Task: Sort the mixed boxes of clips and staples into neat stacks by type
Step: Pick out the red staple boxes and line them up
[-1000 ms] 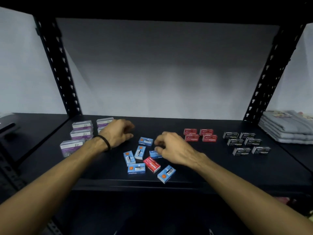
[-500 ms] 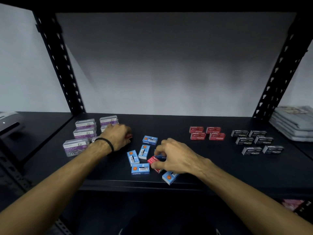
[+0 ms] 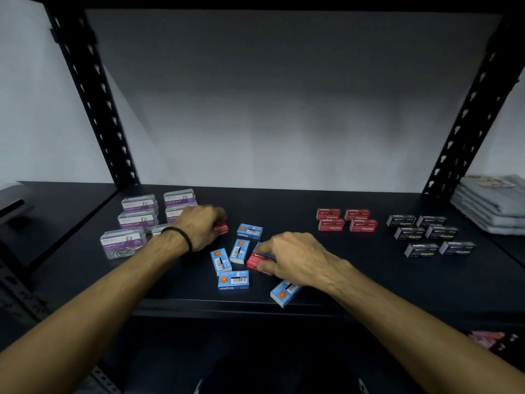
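Head view: left hand gripping red box, right hand pinching second red box, presumably pulling strays from blue boxes toward red group. Reading "Staples" on red, blue and black boxes; "PAPER CLIP" on clear cases, left on shelf.

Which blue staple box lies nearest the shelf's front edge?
The blue box under the right wrist; it sits at the shelf edge, the others farther back.
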